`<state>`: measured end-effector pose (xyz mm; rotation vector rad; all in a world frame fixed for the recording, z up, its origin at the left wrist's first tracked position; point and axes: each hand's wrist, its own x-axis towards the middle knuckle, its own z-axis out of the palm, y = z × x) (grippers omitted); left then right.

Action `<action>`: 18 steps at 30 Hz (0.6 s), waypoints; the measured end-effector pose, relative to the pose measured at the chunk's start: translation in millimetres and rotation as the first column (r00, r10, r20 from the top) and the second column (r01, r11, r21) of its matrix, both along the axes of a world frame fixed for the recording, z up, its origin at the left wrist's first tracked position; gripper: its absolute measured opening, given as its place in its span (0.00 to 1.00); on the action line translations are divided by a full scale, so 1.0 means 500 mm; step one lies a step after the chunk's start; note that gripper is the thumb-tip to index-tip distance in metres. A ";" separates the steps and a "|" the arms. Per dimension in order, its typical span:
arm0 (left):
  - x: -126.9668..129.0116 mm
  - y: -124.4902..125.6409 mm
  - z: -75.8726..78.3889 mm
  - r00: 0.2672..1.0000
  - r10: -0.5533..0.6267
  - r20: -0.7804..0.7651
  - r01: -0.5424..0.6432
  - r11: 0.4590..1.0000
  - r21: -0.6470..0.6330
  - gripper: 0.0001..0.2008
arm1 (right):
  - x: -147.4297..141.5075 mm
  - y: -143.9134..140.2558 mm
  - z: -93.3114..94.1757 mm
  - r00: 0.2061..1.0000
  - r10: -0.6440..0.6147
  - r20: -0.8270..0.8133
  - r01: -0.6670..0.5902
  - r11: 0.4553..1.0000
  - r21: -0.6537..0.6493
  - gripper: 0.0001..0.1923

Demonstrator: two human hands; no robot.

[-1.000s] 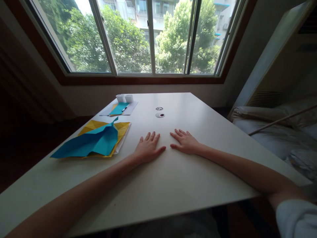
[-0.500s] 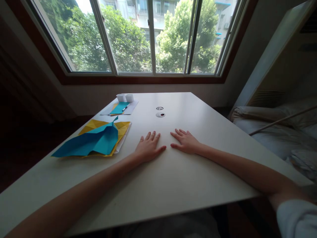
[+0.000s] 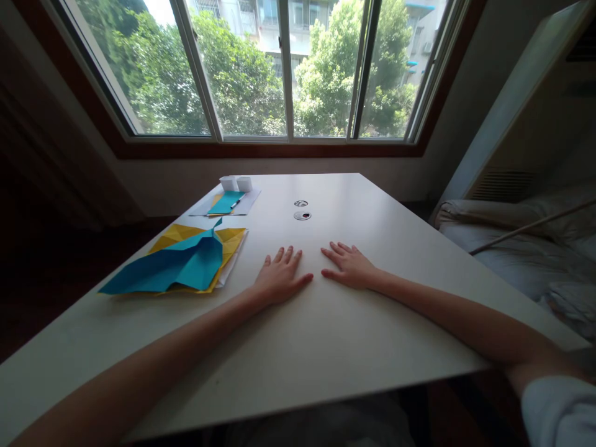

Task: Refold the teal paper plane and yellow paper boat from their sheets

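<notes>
My left hand [image 3: 279, 277] lies palm down on the white table [image 3: 326, 335], fingers spread, holding nothing. My right hand [image 3: 348, 266] rests flat beside it, a small gap between the two, also holding nothing. To the left of my left hand lies a creased blue paper sheet [image 3: 172, 267] on top of folded yellow paper [image 3: 228, 239]. Neither hand touches the papers.
At the table's far left sit two small white boxes [image 3: 236, 183], a smaller blue paper [image 3: 224, 202] on white sheets and a pen [image 3: 234, 203]. Two round cable grommets [image 3: 302, 215] lie ahead of my hands. A bed with bedding [image 3: 521, 248] stands right; a window is behind.
</notes>
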<state>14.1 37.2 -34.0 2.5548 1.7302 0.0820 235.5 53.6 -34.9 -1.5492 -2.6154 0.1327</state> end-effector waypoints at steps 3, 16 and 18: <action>0.000 0.000 0.001 1.000 0.002 -0.001 -0.002 1.000 -0.004 0.41 | 0.000 0.000 0.001 1.000 0.000 0.003 0.000 1.000 0.001 0.39; 0.000 -0.001 0.000 1.000 0.005 0.001 -0.005 1.000 -0.001 0.41 | 0.000 0.001 -0.001 1.000 0.008 0.001 -0.008 1.000 0.015 0.40; 0.000 -0.001 0.001 1.000 0.008 -0.003 -0.008 1.000 -0.006 0.40 | -0.001 0.000 0.000 1.000 0.008 0.002 -0.008 1.000 0.017 0.39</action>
